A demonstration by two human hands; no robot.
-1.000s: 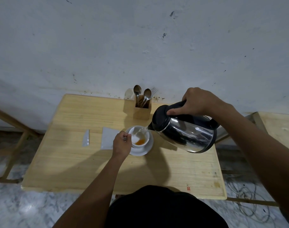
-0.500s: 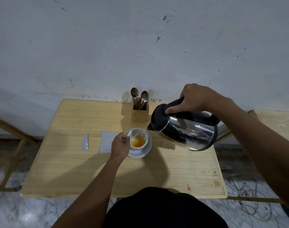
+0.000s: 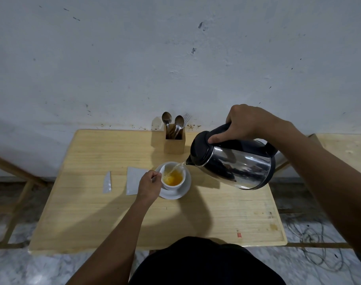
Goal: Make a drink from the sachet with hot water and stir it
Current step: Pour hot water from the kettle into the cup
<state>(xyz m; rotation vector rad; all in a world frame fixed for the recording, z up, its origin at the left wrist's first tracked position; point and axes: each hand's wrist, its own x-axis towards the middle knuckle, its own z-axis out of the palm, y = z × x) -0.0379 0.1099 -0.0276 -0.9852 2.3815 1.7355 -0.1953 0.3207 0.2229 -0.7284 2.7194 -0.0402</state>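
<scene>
A white cup (image 3: pixel 180 173) stands on a white saucer (image 3: pixel 182 192) in the middle of the wooden table (image 3: pixel 93 212). Orange liquid fills about half of the cup. My left hand (image 3: pixel 149 185) grips the cup's handle on its left side. My right hand (image 3: pixel 249 122) holds the black handle of a steel kettle (image 3: pixel 237 165), tilted with its spout over the cup's rim. A thin stream of water runs from the spout into the cup. The opened white sachet (image 3: pixel 134 179) lies flat left of the saucer, with its torn-off strip (image 3: pixel 107 183) further left.
A wooden holder (image 3: pixel 174 141) with spoons and a fork stands at the table's back edge by the wall. A second wooden table (image 3: pixel 348 149) is at the right. Loose cables (image 3: pixel 315 247) lie on the marble floor at the right.
The liquid in the cup has risen and turned more orange as the pour goes on. The kettle has tipped slightly further. My left hand has stayed on the cup.
</scene>
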